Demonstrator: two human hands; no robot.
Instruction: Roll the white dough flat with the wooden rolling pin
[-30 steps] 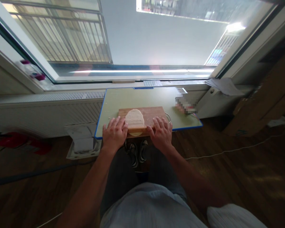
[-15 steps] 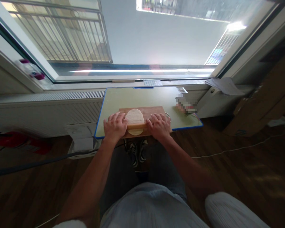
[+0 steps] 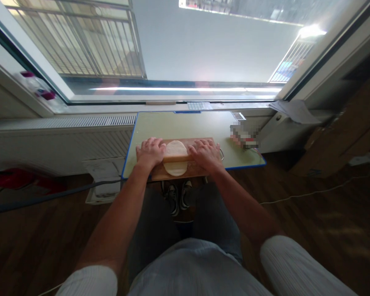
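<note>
A wooden rolling pin (image 3: 176, 158) lies across a flat, pale round of dough (image 3: 176, 169), with dough showing both in front of and behind it. My left hand (image 3: 150, 152) is on the pin's left end and my right hand (image 3: 205, 153) on its right end, fingers bent over it. Beneath the dough is a wooden cutting board (image 3: 199, 170) with a metal handle at its right side. The board rests on a small pale table (image 3: 185, 124) edged in blue. The pin's ends are covered by my hands.
On the table's right is a blurred-out object (image 3: 245, 136). Behind the table are a radiator (image 3: 98, 122) and a windowsill. A bottle (image 3: 38, 85) stands at the left of the window, papers (image 3: 294, 111) lie at the right. A red fire extinguisher (image 3: 27, 181) is at far left.
Both hands and the rolling pin have moved slightly away from me over the dough. More of the dough now shows on the near side of the pin.
</note>
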